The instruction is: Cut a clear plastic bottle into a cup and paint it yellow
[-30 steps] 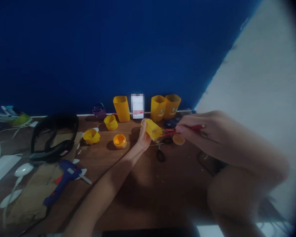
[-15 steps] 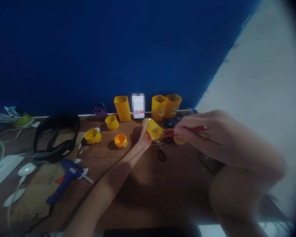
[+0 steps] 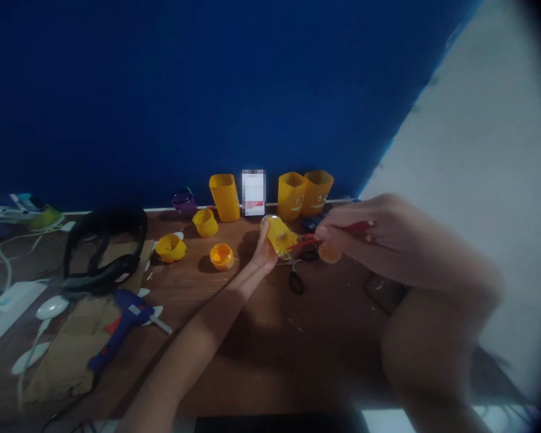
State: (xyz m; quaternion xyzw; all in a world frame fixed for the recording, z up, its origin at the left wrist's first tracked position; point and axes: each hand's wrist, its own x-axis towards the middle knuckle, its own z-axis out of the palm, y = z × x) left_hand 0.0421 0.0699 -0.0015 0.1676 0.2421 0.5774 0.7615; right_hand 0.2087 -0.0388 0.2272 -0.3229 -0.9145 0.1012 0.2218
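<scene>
My left hand (image 3: 265, 252) is closed around a clear plastic cup-like piece (image 3: 278, 231), partly coated yellow and tilted with its jagged end toward the right. My right hand (image 3: 356, 231) grips a thin red paintbrush (image 3: 303, 240), its tip at that jagged end. The brush's bristles are too small to make out. An open jar of orange-yellow paint (image 3: 222, 257) stands left of my left hand. Scissors (image 3: 296, 279) with dark handles lie just below the held piece. A round yellowish lid (image 3: 329, 252) is on the table under my right hand.
Yellow containers (image 3: 224, 198), some with smiling faces (image 3: 291, 197), line the wall beside a phone (image 3: 253, 192). Two small yellow cups (image 3: 171, 248) and a purple cup (image 3: 184, 203) stand left. A blue glue gun (image 3: 124, 328) lies on cardboard (image 3: 65, 361), near a black headset-like frame (image 3: 103, 279).
My right hand has shifted slightly left and up, bringing the paintbrush closer against the yellow piece. My left hand keeps its hold in nearly the same place.
</scene>
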